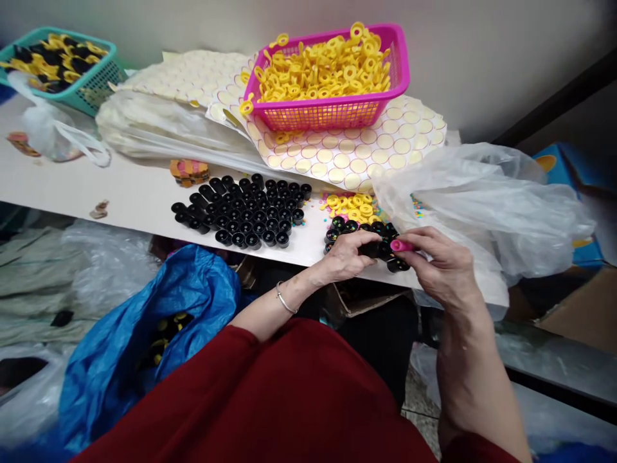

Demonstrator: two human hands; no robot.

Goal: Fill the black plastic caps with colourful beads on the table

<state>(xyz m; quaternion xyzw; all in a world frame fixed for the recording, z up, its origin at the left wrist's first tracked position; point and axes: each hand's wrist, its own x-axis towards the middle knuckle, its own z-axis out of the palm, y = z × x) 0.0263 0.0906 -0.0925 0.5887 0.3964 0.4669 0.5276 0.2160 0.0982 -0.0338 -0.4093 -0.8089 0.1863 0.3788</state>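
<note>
Near the table's front edge, my left hand (pixel 348 256) is closed with thumb and forefinger around a small black plastic cup (pixel 369 249). My right hand (pixel 441 260) pinches a small pink plastic tube (pixel 401 245), its round end pointing toward the left hand. Between and behind the hands stand several black cups (pixel 338 223), some with tiny coloured beads inside. Just behind these lies a small heap of yellow plastic rings with tabs (pixel 355 207). A larger group of upright black cups (pixel 245 226) stands to the left.
A pink basket (pixel 322 114) of yellow ringed pieces rests on sheets of round stickers (pixel 409 132). Clear plastic bags (pixel 486 199) are bunched at the right. A green basket (pixel 94 80) stands far left. Below the table edge hangs an open blue sack (pixel 193 280) with black and yellow pieces.
</note>
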